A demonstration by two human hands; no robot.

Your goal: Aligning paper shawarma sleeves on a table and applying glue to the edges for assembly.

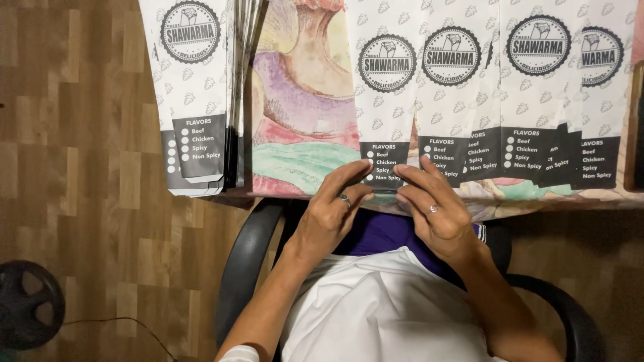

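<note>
Nearest the camera: white shirt over purple cloth, person seated in a black chair (245,261).

Two hands, one ring on each. Left hand (332,218) and right hand (436,211) meet at the near edge of the counter (302,144). Fingers of both are bent and pressed together, tips pinching the dark bottom band of one paper sleeve (384,100), left fingers (349,175) on its left corner, right fingers (414,175) on its right corner. That sleeve lies flat, long axis running away from the person, bottom end hanging just over the counter edge, directly between the two hands.

Sleeve count: the held one plus a row (537,94) of about five more to its right, overlapping like shingles; exact number is hard to tell at the right edge. One stack (198,94) at the left, well apart from the hands, many sheets deep, count not readable. All are white with a small grey pattern, a round dark badge and a dark band at the bottom.

Counter is covered with a pastel painted cloth: pink, purple, green. Floor (87,134) is brown wood-look planks. One black round object (27,305) with a thin cable sits on the floor, far left.
</note>
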